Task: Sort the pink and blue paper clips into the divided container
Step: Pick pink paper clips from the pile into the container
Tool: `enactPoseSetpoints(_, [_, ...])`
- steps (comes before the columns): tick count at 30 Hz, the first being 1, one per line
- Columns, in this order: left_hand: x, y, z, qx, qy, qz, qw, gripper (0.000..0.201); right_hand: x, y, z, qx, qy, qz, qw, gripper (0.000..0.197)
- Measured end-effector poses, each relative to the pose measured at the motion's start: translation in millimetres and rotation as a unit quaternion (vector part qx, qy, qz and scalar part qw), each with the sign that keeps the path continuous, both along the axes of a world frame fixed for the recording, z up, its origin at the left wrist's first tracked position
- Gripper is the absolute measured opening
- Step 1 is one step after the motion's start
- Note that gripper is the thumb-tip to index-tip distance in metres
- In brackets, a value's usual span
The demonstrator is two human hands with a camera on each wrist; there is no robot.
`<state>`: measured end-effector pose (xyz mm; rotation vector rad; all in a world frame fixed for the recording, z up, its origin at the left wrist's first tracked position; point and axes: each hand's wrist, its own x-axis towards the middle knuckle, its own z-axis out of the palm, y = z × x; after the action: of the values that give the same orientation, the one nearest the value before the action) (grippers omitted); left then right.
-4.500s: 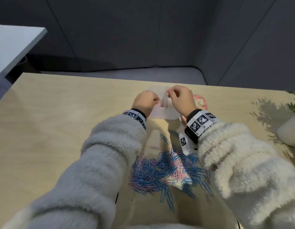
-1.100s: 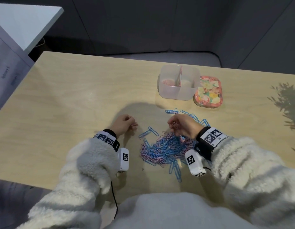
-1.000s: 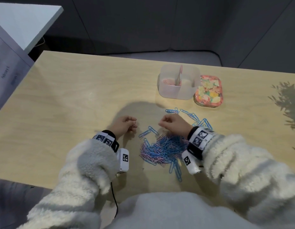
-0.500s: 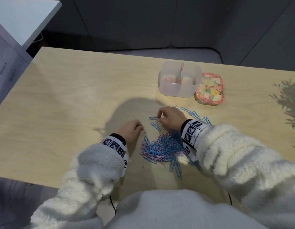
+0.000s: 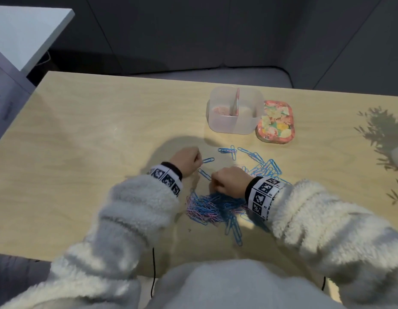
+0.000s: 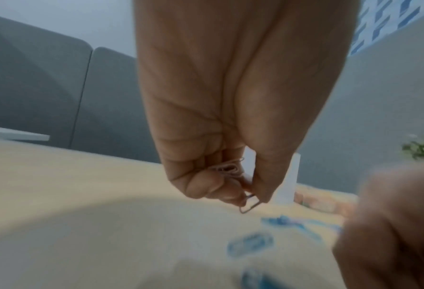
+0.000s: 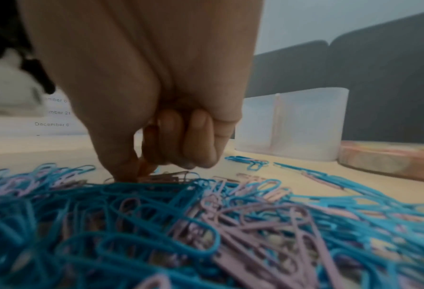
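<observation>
- Many pink and blue clips lay in one mixed heap (image 5: 212, 207) on the table (image 5: 86, 139), just in front of the person, with a looser scatter of mostly blue ones (image 5: 263, 166) spread toward the container (image 5: 234, 112).
- Right hand (image 5: 229, 182) was down at the far edge of the heap, nearer to it than the left. Thumb and forefinger tips (image 7: 129, 170) were pressed together among the clips there, the other fingers curled in; whether they had closed on a clip could not be told.
- Left hand (image 5: 186, 162) sat just left of the heap's far edge. The left wrist view showed a small bunch of pink clips (image 6: 226, 169) tucked in its curled fingers, with one more clip (image 6: 249, 205) pinched at thumb and fingertip, its colour unclear.
- Two loose blue clips lay between the hands: one (image 5: 208, 160) at the left fingertips, long axis running rightward and slightly away, and one (image 5: 204, 174) slanting toward the right hand.
- Container stood well beyond both hands, up and to the right, closer to the right arm's side. Its upright divider (image 5: 236, 103) ran away from the person, so the compartments sat left and right; pink showed in the left one.
- Patterned lid (image 5: 275, 122) lay touching the container's right wall.
- Most clips seemed unsorted, so the job looked barely begun.
</observation>
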<state>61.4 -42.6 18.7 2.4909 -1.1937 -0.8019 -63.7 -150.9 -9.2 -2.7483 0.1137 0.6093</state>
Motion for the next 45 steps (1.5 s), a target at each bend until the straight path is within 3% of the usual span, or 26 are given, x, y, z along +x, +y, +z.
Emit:
enactPoseSetpoints(2, [9.4, -28.0, 18.7, -0.049, -0.027, -0.007, 0.998, 0.015, -4.1, -2.9, 3.4, 0.03, -0.015, -0.027, 0.999, 0.012])
enactPoseSetpoints(6, [28.3, -82.1, 43.7, -0.121, -0.071, 0.01, 0.99, 0.02, -6.7, -24.7, 23.0, 0.126, -0.079, -0.159, 0.976, 0.006])
enactPoseSetpoints(9, [38.5, -109.6, 44.3, -0.124, -0.101, 0.004, 0.987, 0.017, -7.0, -52.7, 42.6, 0.182, -0.13, -0.216, 0.951, 0.011])
enactPoseSetpoints(13, [47.0, -127.4, 32.0, -0.085, -0.111, -0.004, 0.99, 0.029, 5.6, -86.0, 61.2, 0.176, -0.164, -0.245, 0.939, 0.006])
enactPoseSetpoints(16, [48.0, -125.8, 29.9, -0.096, -0.1, -0.007, 0.99, 0.037, 29.7, -101.8, 65.7, 0.159, -0.177, -0.272, 0.932, 0.015])
enactPoseSetpoints(20, [37.5, -88.9, 29.3, -0.219, -0.1, -0.032, 0.97, 0.026, 76.5, -104.5, 74.9, 0.146, -0.211, -0.294, 0.921, 0.022])
enactPoseSetpoints(22, [26.9, -60.8, 23.6, -0.23, -0.101, -0.033, 0.967, 0.024, 99.2, -102.0, 73.9, 0.141, -0.223, -0.294, 0.919, 0.024])
enactPoseSetpoints(28, [-1.7, 24.6, -7.9, -0.082, -0.033, -0.049, 0.995, 0.018, 115.7, -85.9, 60.1, 0.077, -0.169, -0.218, 0.958, 0.034])
enactPoseSetpoints(30, [-8.3, 48.3, -15.9, -0.059, -0.009, -0.043, 0.997, 0.017, 107.5, -81.5, 60.8, 0.062, -0.202, -0.199, 0.957, 0.039])
enactPoseSetpoints(33, [-18.4, 76.4, -22.1, -0.06, 0.008, -0.026, 0.998, 0.018, 82.3, -57.9, 63.2, 0.064, -0.269, -0.19, 0.942, 0.028])
enactPoseSetpoints(37, [-33.3, 94.9, -25.1, -0.059, 0.042, -0.024, 0.997, 0.035, 18.2, 5.8, 36.4, 0.138, -0.127, -0.041, 0.981, 0.018])
enactPoseSetpoints(41, [-44.5, 99.5, -32.0, -0.062, 0.042, -0.037, 0.997, 0.036, -19.1, 42.5, 1.0, 0.06, -0.054, 0.112, 0.99, 0.042])
enactPoseSetpoints(45, [-43.9, 97.9, -35.7, -0.064, 0.042, -0.004, 0.997, 0.027, -30.4, 32.0, -11.8, 0.011, -0.109, 0.103, 0.989, 0.04])
